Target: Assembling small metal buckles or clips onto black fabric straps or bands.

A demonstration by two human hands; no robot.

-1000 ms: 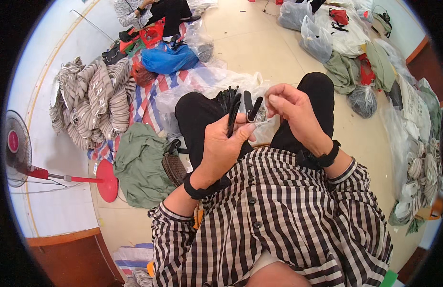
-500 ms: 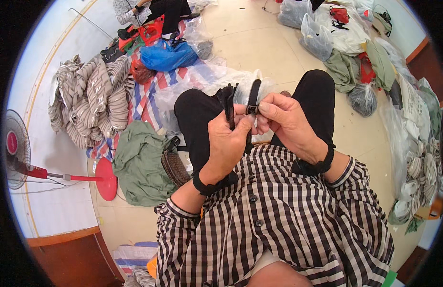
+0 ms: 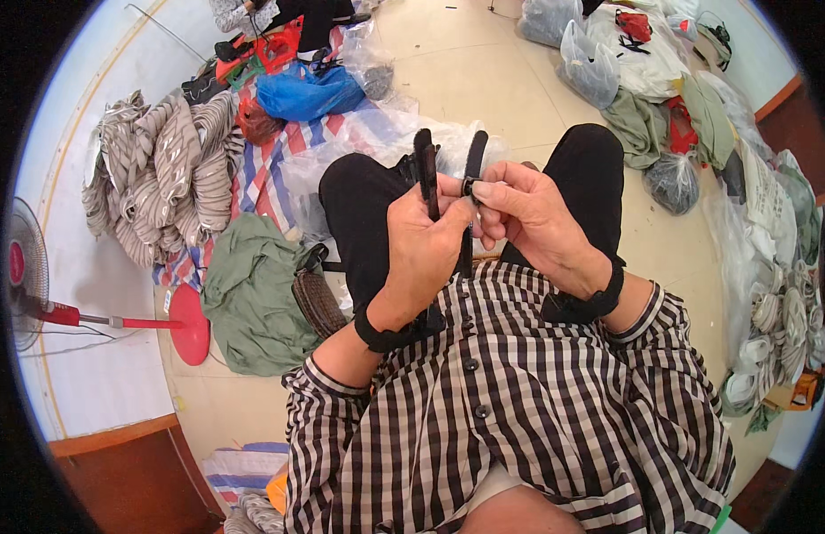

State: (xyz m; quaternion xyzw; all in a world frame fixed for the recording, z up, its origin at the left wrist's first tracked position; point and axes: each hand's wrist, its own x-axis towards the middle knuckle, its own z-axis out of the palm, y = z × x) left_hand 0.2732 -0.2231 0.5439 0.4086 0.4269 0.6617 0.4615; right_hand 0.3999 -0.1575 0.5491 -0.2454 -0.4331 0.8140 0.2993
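Note:
My left hand (image 3: 420, 254) is closed around a bundle of narrow black straps (image 3: 426, 169), whose ends stick up past the thumb. Between both hands a single black strap (image 3: 476, 153) stands upright, with a small dark buckle-like piece (image 3: 469, 186) on it. Thumb and fingers of my right hand (image 3: 548, 218) pinch the strap at this piece, beside the left fingertips. Below the fingers, the strap's lower end (image 3: 467, 254) hangs toward my shirt. The exact shape of the small piece is partly hidden by the fingers.
Striped fabric rolls (image 3: 163, 173) are heaped on the left, near a green cloth (image 3: 248, 298) and a red-based fan (image 3: 190, 325). A blue bag (image 3: 310, 93) lies ahead, close to another seated person. Plastic bags (image 3: 590, 67) and more fabric line the right side.
The bundle in my left hand now stands more upright, its strap ends closer together. My right fingers have shifted slightly at the small piece. The whole view has moved a little.

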